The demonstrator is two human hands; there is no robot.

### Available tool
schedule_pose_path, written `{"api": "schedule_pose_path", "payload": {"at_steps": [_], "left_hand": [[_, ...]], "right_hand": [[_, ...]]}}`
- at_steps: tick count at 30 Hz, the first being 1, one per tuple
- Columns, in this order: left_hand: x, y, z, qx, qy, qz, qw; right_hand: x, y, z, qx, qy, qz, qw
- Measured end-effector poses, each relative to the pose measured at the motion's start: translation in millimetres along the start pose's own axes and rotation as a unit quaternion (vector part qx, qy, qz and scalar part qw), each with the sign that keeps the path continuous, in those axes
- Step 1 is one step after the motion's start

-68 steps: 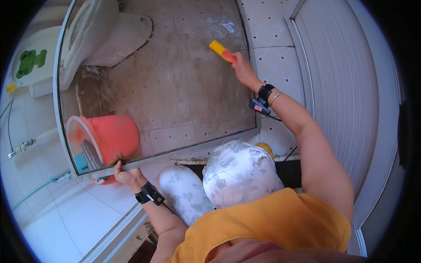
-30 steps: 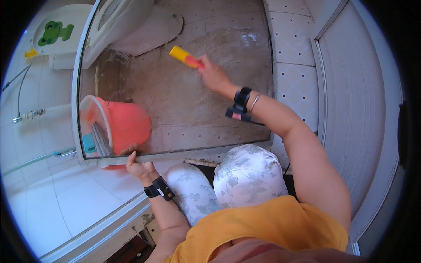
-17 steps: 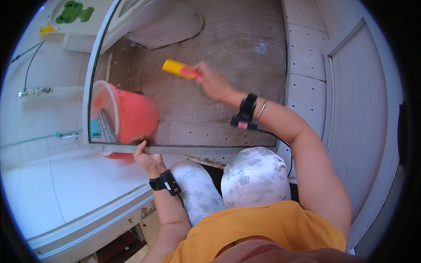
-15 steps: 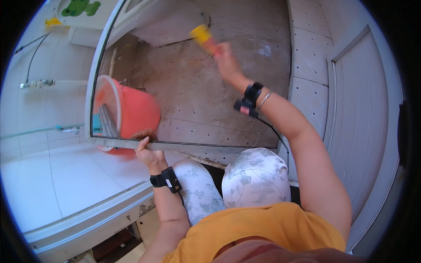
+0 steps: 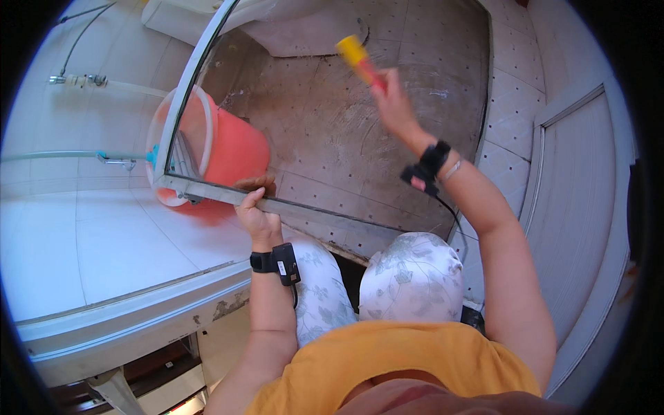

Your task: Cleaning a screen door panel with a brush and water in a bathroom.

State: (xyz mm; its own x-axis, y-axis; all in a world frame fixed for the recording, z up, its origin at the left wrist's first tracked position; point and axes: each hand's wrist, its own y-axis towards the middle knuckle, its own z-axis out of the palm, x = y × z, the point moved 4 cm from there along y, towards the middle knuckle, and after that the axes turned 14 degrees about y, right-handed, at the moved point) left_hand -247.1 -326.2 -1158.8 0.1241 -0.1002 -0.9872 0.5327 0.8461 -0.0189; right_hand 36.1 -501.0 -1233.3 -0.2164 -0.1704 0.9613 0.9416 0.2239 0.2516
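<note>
My left hand (image 5: 259,216) is closed around the lower rail of a metal-framed glass pane (image 5: 325,211), near its left corner. The thumb lies on my side of the rail, and the other fingers show blurred through the glass. In my right hand (image 5: 398,107) is a brush (image 5: 361,63) with a red handle and a yellow head, slightly smeared by motion. The hand is over the pane, with the yellow head pointing up and left. Pale curved streaks mark the glass. Whether the head touches it, I cannot tell.
A pink-red bucket (image 5: 238,149) stands behind the pane's left side, with grey slats near its mouth. Beyond the glass are a white toilet base (image 5: 297,34) and a tiled floor. A ribbed door (image 5: 577,159) is on the right, a pipe fitting (image 5: 77,80) on the left wall.
The view has shifted, so the bucket and toilet base appear farther right. The pane's lower left corner sits higher and its rail slopes more. Both hands keep their holds, and pale streaks show more clearly.
</note>
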Motion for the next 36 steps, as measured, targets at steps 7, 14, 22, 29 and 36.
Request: {"api": "schedule_pose_path", "payload": {"at_steps": [7, 14, 22, 29, 36], "left_hand": [[8.0, -7.3, 12.5, 0.063, -0.01, -0.077, 0.995], [-0.2, -12.0, 19.2, 0.136, -0.055, -0.114, 0.983], [8.6, -20.1, 29.5, 0.281, -0.116, -0.183, 0.935], [-0.9, -25.2, 33.8, 0.317, -0.126, -0.176, 0.923], [13.0, -21.2, 29.9, 0.309, -0.15, -0.186, 0.921]], "right_hand": [[46.5, -77.7, 75.9, 0.239, 0.078, 0.014, 0.968], [55.0, -32.9, 36.7, 0.153, 0.028, -0.056, 0.986], [42.4, -10.1, 84.3, 0.176, -0.06, -0.051, 0.981], [112.3, -77.9, 86.3, 0.293, -0.047, -0.027, 0.955], [152.5, -90.2, 136.0, 0.337, -0.077, -0.007, 0.938]]}}
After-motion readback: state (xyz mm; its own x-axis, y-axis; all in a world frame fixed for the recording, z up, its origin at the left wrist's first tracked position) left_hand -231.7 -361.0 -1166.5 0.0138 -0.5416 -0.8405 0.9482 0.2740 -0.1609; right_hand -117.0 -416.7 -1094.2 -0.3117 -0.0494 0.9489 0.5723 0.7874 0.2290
